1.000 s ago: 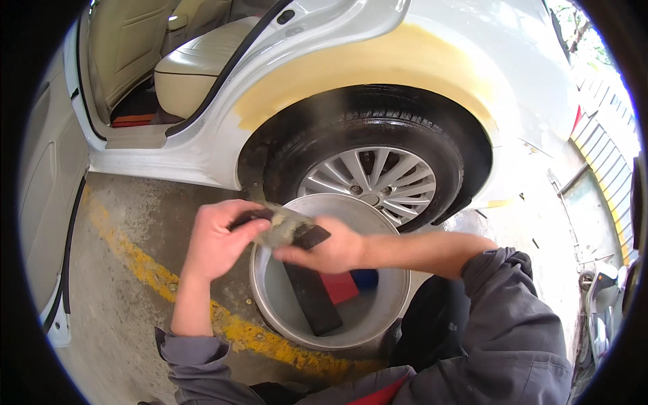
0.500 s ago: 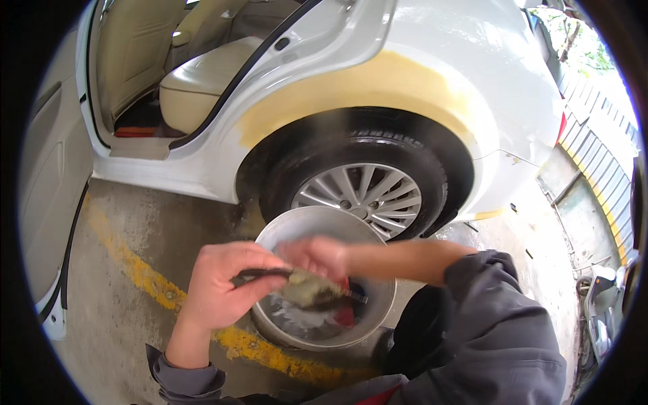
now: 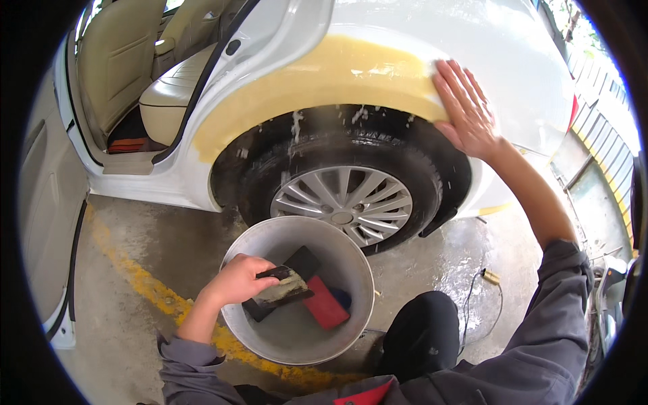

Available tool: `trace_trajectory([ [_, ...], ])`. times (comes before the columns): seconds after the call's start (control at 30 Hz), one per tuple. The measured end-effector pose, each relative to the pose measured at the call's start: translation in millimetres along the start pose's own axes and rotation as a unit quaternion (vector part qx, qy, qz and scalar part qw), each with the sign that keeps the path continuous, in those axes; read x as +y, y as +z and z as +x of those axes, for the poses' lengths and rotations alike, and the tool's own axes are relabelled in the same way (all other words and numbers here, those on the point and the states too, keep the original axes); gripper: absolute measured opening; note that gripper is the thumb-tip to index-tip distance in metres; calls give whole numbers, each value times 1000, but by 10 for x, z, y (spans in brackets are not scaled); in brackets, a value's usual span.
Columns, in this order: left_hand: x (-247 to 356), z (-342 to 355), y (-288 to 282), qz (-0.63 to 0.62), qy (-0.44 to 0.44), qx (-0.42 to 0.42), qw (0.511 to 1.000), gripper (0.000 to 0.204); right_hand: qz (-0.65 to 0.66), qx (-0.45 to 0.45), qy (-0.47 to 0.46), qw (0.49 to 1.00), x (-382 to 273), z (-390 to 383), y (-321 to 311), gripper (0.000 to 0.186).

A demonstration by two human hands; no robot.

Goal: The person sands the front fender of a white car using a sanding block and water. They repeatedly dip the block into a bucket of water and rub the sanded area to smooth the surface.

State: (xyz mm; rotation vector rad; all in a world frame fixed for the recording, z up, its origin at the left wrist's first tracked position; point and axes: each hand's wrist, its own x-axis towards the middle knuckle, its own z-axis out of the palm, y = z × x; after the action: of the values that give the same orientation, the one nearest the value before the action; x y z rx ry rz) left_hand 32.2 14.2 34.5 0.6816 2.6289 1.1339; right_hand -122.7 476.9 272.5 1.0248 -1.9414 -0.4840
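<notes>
My left hand (image 3: 244, 278) is closed around a dark, flat piece with pale tan residue (image 3: 287, 289), held over a round metal tub (image 3: 364, 260). I cannot tell exactly what kind of tool it is. In the tub, a red block (image 3: 327, 304) and a dark block (image 3: 302, 262) sit in cloudy water, with something dark blue partly hidden behind the red one. My right hand (image 3: 467, 111) lies flat, fingers stretched out, on the white car's rear fender (image 3: 486, 40), at the right end of a yellow patch (image 3: 297, 84) above the wheel arch.
Behind the tub stands the rear wheel (image 3: 342, 202); white water drips fall from the arch. The rear door (image 3: 50, 202) is open at the left. A cable with a brass-coloured end (image 3: 491, 277) lies on the wet floor, right of my knee (image 3: 420, 337).
My right hand has left the tub and moved up and right onto the fender. The left hand still grips the dark piece, slightly lower. Water now drips from the arch.
</notes>
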Motion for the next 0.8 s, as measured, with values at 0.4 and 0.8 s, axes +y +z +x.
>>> trace_trajectory([
  [0.4,-105,36,88,16,94,-21,995,23,-67,106,23,992,-1246,1558,264,82],
  [0.8,-322,-1,148,70,130,16,989,24,-130,121,-98,979,-2901,2623,1053,79],
])
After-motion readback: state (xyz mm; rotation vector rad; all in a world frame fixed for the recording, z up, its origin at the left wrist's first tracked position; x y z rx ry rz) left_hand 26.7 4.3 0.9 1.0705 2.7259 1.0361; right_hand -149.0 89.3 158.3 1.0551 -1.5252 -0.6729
